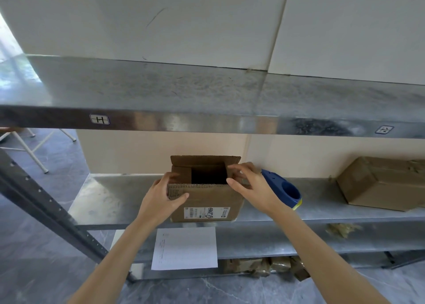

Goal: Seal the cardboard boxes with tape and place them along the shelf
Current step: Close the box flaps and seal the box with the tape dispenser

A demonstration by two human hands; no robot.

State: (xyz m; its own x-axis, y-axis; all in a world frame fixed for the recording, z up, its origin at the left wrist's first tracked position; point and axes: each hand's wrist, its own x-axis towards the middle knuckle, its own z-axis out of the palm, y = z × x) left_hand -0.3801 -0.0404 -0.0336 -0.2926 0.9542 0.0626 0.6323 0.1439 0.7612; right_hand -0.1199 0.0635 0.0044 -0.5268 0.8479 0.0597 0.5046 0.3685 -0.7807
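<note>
Both hands work the open cardboard box [207, 202]: the left hand [161, 195] grips the near flap's corner and the right hand [250, 186] pinches the side flap, likely to fold them shut for taping. The box sits between them on the shelf [103, 195]. Just beyond the right hand lies a blue tape dispenser [285, 191] (handy, untouched). A second box [379, 184] rests well to the right, out of the way.

brown open box [207, 202] | blue-yellow tape dispenser [284, 189] | silver-grey shelf [345, 194] | white paper [185, 248]
</note>
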